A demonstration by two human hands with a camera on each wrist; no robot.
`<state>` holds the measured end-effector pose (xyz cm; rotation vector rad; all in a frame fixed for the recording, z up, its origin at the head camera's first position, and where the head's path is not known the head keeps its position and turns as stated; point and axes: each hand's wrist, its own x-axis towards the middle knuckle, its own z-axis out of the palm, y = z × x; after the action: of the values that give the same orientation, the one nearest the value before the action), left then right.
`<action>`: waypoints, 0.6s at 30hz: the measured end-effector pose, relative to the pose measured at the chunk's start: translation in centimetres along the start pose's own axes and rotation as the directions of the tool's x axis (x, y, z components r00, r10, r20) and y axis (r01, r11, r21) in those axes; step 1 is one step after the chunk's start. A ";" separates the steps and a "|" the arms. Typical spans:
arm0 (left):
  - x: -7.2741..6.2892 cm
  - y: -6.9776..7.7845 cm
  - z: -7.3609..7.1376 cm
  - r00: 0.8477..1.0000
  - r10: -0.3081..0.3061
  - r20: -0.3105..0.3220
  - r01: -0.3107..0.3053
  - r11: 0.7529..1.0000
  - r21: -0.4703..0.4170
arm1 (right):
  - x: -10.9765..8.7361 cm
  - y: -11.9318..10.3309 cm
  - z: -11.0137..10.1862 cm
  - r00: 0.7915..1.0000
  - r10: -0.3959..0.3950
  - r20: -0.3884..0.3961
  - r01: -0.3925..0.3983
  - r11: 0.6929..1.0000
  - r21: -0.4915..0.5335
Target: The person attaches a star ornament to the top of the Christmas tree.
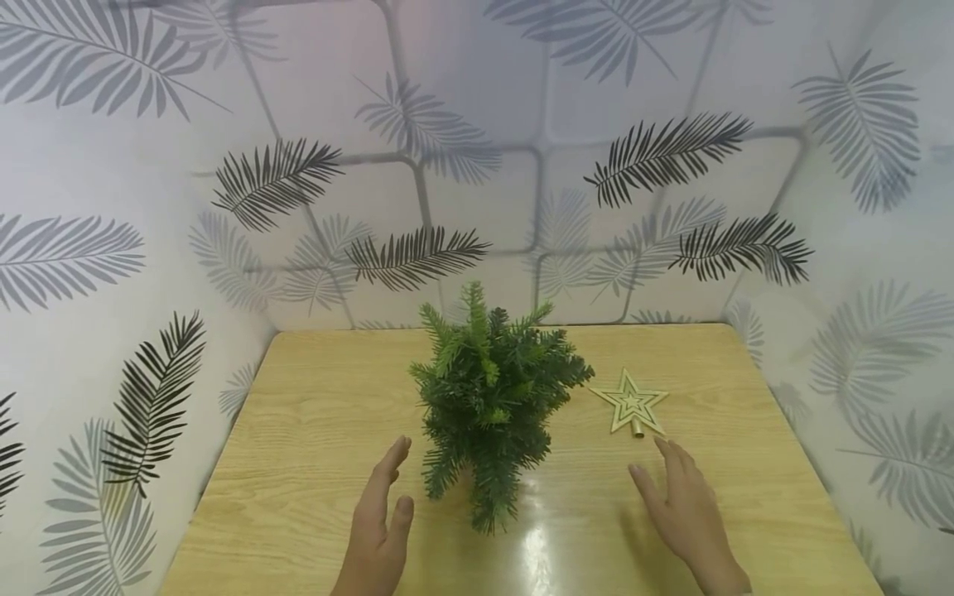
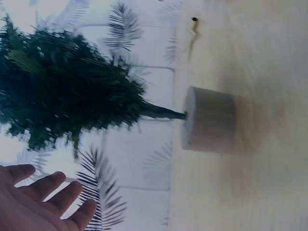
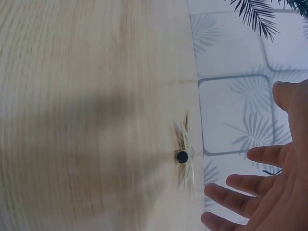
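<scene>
A small artificial Christmas tree (image 1: 495, 389) stands upright in the middle of the wooden table. In the left wrist view its thin trunk rises from a greyish round base (image 2: 210, 120). My left hand (image 1: 380, 517) hovers just left of the tree, fingers extended and apart from the branches. To the right, my right hand (image 1: 686, 509) is held over the table with its fingers spread loosely, holding nothing. Just beyond its fingertips lies a gold star tree topper (image 1: 630, 402), flat on the table, its short hollow socket (image 3: 182, 157) facing me.
The light wooden table (image 1: 298, 463) reaches back to a wall (image 1: 477, 199) papered with grey and black leaf patterns. Similar patterned walls flank the table on both sides. A bright light reflection shows on the tabletop in front of the tree.
</scene>
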<state>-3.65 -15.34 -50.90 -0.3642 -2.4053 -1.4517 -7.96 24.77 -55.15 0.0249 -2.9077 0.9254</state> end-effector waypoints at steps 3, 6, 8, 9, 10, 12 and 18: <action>0.2 0.8 0.0 1.000 0.014 0.006 -0.014 0.999 -0.033 | 0.2 0.4 0.3 1.000 0.001 0.004 -0.001 1.000 0.013; 0.3 1.5 0.0 1.000 0.008 0.010 -0.008 0.999 -0.038 | 0.5 0.9 0.5 1.000 -0.003 0.005 0.003 1.000 0.027; 0.3 2.0 -0.1 1.000 -0.003 0.002 0.003 0.999 -0.042 | 0.7 1.1 0.6 1.000 -0.002 0.008 0.002 0.999 0.038; 0.3 2.2 -0.1 1.000 -0.005 -0.006 0.005 0.999 -0.044 | 0.8 1.3 0.7 1.000 -0.004 0.009 0.003 0.999 0.041; 0.2 2.4 -0.1 1.000 -0.009 -0.014 0.008 0.999 -0.048 | 0.9 1.4 0.7 1.000 0.000 0.013 -0.001 0.999 0.045; 0.1 2.8 -0.1 0.999 -0.024 -0.030 0.022 0.998 -0.063 | 0.9 1.5 0.7 1.000 0.009 0.024 -0.011 0.999 0.053; 0.0 3.7 0.0 0.999 0.003 -0.040 -0.007 0.995 -0.098 | 0.6 2.1 0.9 0.994 0.064 0.083 -0.072 0.993 0.096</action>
<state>-2.25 -13.70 -47.91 -0.3604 -2.3062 -1.5632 -8.70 25.99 -57.00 -0.0318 -2.9492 1.1038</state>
